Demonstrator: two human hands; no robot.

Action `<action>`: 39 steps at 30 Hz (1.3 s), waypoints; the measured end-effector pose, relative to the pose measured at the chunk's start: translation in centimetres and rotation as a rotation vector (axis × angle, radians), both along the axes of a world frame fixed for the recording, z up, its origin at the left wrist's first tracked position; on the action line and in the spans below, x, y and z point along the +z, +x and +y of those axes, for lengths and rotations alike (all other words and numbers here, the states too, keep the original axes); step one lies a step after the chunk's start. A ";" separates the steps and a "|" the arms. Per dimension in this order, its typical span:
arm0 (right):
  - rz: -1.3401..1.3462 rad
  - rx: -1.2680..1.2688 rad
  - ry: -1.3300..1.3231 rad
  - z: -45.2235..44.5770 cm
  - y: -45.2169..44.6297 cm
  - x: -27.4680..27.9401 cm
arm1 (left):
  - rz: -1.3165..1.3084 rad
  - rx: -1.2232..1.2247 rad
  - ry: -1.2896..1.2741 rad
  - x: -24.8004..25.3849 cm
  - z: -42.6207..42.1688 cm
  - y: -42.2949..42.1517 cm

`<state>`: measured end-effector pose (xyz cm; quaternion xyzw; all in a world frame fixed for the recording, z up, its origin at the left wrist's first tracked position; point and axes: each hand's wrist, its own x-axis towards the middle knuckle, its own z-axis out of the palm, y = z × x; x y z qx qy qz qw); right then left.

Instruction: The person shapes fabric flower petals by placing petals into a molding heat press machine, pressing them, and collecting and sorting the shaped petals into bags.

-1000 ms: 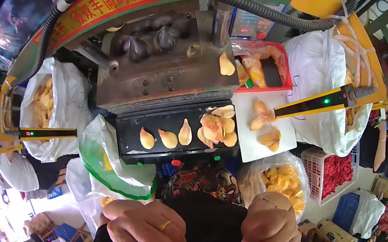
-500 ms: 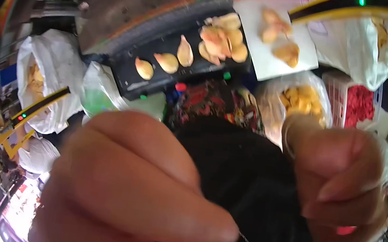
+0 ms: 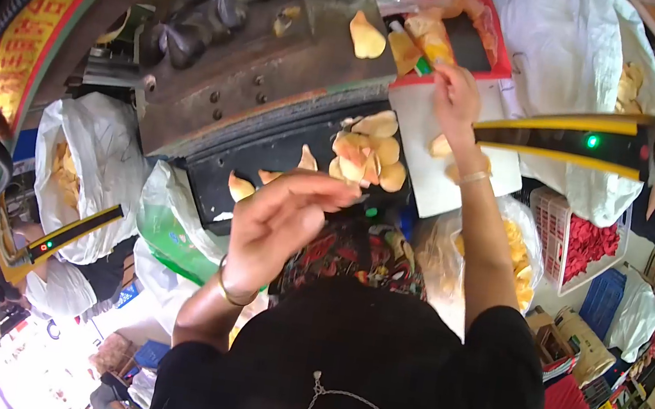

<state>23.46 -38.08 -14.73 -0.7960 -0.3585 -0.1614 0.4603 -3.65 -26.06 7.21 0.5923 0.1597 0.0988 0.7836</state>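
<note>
My left hand (image 3: 281, 211) is held over the front edge of a black tray (image 3: 213, 160), its fingers stretched out and the thumb apart. Close to its fingertips lies a pile of pale yellow, teardrop-shaped pieces (image 3: 371, 156). More such pieces, among them a single piece (image 3: 240, 187), lie in a row behind the hand, partly covered by it. My right hand (image 3: 458, 106) reaches over a white board (image 3: 413, 154) to the edge of a red tray (image 3: 505, 58). Its fingertips are at a slim green-and-yellow object (image 3: 422, 66); whether they grip it is unclear.
A metal machine (image 3: 219, 83) with dark moulded shapes stands behind the tray. One yellowish piece (image 3: 366, 36) lies on it. A yellow-edged black bar (image 3: 559, 140) juts in from the right. Bags of yellow pieces (image 3: 516, 246) and a crate of red pieces (image 3: 587, 247) stand at the right.
Both hands were large and close to the camera. Now they are farther down, the left at the black tray, the right at the red tray. The view has tilted, showing more of the machine.
</note>
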 end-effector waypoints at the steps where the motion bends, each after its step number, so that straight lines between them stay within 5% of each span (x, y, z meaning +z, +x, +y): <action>1: 0.018 0.011 -0.011 2.2 2.0 -0.3 | 0.183 0.131 0.152 -2.6 -0.2 -0.6; 6: -0.073 0.157 -0.323 9.6 8.4 -1.9 | 0.532 0.203 0.021 -10.9 0.8 -8.3; 9: -0.122 0.159 -0.886 12.4 9.2 -1.6 | 0.627 0.223 0.072 -12.2 0.4 -11.0; 18: -0.126 0.172 -0.946 14.8 9.2 -2.3 | 0.675 0.223 0.068 -13.6 -0.5 -11.3; 26: -0.098 0.011 -0.756 14.7 9.5 -6.6 | 0.667 0.133 0.172 -14.4 -0.9 -10.7; 29: -0.139 0.017 -0.225 13.0 9.1 -5.3 | 0.662 0.110 0.268 -14.9 -0.9 -10.8; 30: -0.137 0.016 -0.233 12.4 9.1 -4.7 | 0.659 0.115 0.278 -15.1 -0.9 -10.8; 33: 0.828 0.147 0.063 10.2 9.5 -3.0 | 0.642 0.112 0.294 -15.8 -0.8 -10.6; 39: 1.181 0.278 0.504 6.5 9.1 -1.8 | 0.641 0.070 0.350 -16.7 -0.9 -10.0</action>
